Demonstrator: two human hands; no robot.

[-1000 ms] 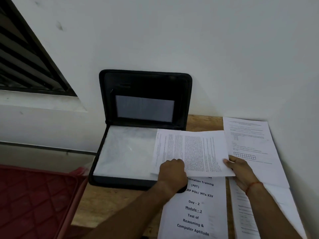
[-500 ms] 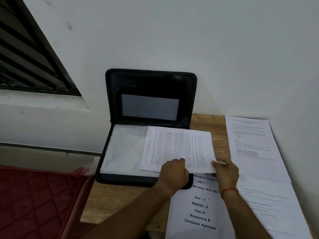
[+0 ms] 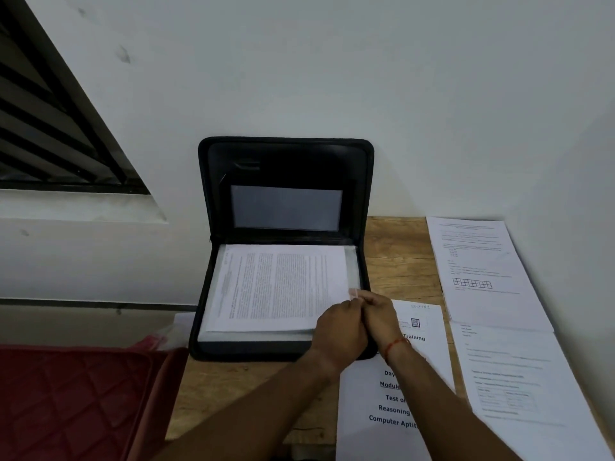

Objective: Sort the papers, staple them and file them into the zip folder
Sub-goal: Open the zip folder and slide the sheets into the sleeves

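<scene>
1. The zip folder (image 3: 286, 161) stands open at the back of the worktop (image 3: 399, 254). Its lid is propped upright against the wall (image 3: 366, 78) and its base lies flat, close to the worktop's left edge.
2. A printed sheet (image 3: 279, 284) lies inside the base on a pale stack. Its far edge is up near the hinge. It sits a little askew, so a strip of the stack shows along the right and near edges.
3. The right hand (image 3: 379, 314) has its grip pinching the sheet's right edge, close to the near corner, just inside the folder's right wall.
4. The left hand (image 3: 339, 331) is curled over that same corner and touches the right hand. Its fingertips are hidden behind its own back, so I cannot tell whether its grip has the paper.
5. A cover sheet (image 3: 392, 404) with large print lies just right of the folder's near corner. Part of it is under both forearms, and its near edge runs out of view.
6. A sheet with a grid (image 3: 476, 271) and another sheet (image 3: 519, 377) lie along the right wall, their edges meeting.
7. A strip of wood shows between the folder's right wall and the grid sheet, and more wood shows in front of the folder, left of the arms.
8. A red quilted cushion (image 3: 73, 400) sits beyond the worktop's left edge.
</scene>
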